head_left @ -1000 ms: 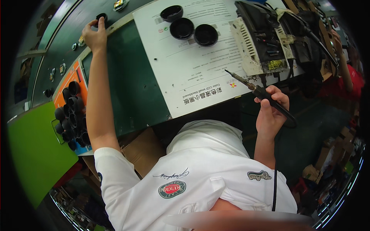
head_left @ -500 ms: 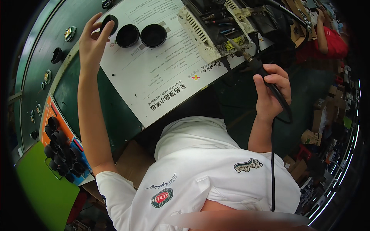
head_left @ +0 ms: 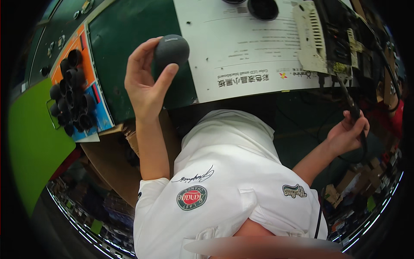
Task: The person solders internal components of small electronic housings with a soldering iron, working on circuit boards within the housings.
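My left hand (head_left: 145, 88) holds a black, dome-shaped hollow shell (head_left: 172, 49) between thumb and fingers, its rounded outside facing up. This hand is raised over the green work surface, beside the white printed sheet (head_left: 241, 56). In my right hand (head_left: 348, 133) is a soldering iron (head_left: 351, 103), gripped by its dark handle. Its metal shaft points up and left, toward a grimy cream-and-black box (head_left: 308, 39) on the table. Another black shell (head_left: 263, 8) stands on the sheet with its hollow side up, and part of one more shows at the top edge.
Several black shells (head_left: 75, 93) lie clustered on an orange and blue sheet (head_left: 101, 103) at the left. A bright green panel (head_left: 34, 138) stands beyond the table's left end. Cardboard (head_left: 110, 168) sits below the table edge. Red clothing of another person (head_left: 397, 116) shows at far right.
My left hand has lifted the black shell off the sheet's far left and brought it nearer, turning its rounded side up. The view has shifted; my right hand still holds the soldering iron.
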Demonstrator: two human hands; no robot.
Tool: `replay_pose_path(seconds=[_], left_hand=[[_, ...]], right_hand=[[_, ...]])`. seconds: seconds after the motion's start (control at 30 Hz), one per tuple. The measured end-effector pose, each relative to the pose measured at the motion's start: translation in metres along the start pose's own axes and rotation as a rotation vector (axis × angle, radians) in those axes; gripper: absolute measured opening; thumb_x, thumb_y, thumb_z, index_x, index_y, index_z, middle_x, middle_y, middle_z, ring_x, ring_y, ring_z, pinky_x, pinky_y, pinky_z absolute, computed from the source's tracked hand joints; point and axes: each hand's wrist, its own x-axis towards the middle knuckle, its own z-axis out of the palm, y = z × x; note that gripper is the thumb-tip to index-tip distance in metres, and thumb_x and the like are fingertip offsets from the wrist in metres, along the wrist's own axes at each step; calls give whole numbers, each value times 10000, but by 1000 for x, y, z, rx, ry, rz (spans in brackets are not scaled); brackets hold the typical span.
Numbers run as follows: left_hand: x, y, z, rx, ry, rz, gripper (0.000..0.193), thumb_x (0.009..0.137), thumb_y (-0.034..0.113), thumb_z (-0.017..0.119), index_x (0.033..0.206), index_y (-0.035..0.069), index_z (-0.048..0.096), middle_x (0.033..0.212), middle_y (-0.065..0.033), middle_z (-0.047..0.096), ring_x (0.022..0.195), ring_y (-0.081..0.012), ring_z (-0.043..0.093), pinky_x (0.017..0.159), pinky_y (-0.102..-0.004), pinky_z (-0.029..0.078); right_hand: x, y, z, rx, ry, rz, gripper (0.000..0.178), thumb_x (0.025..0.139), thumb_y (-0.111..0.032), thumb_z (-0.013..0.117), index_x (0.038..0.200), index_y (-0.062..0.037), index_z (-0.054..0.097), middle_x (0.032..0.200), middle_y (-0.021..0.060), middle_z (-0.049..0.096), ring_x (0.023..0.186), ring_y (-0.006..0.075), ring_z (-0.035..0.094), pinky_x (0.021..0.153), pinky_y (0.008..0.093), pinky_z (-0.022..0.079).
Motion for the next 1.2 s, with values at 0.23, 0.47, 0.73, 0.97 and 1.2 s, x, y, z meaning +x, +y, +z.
replay_pose_path(seconds=[0.23,0.47,0.73,0.97,1.2], left_hand=[[-36,-3,-18,605,-94,136,538,748,22,704,1248,-16,509,1232,-160,562,1159,-302,529,1031,-391,378],[-46,-24,2,1026,81,280,603,824,222,688,1328,-21,463,1221,-190,547,1129,-357,517,1019,-462,368],[-47,-16,7,1112,-31,367,422,847,127,652,1259,69,584,1183,-180,563,1097,-349,540,974,-443,402],[-52,-9,4,671,141,145,480,788,92,730,1232,-4,576,1153,-140,608,1064,-285,568,864,-345,470],[-62,5,8,-697,66,-432,539,988,311,365,1417,0,268,1261,-289,506,987,-341,628,789,-369,548]], right_hand=[[-40,9,67,436,-394,325,178,920,-151,618,1023,-29,540,1021,161,581,762,167,583,647,297,511],[-94,9,134,626,-479,755,231,900,-28,613,1101,-45,502,1141,128,562,915,176,639,820,302,550],[-98,15,139,565,-411,923,217,909,-52,609,1102,-36,512,1085,103,613,850,141,653,797,292,574],[-96,20,133,664,-392,942,201,917,-95,613,1091,-56,518,1056,102,629,840,139,654,783,283,576],[-89,13,131,614,-379,900,174,927,-74,588,1088,-56,525,1130,125,600,813,129,646,759,279,567]])
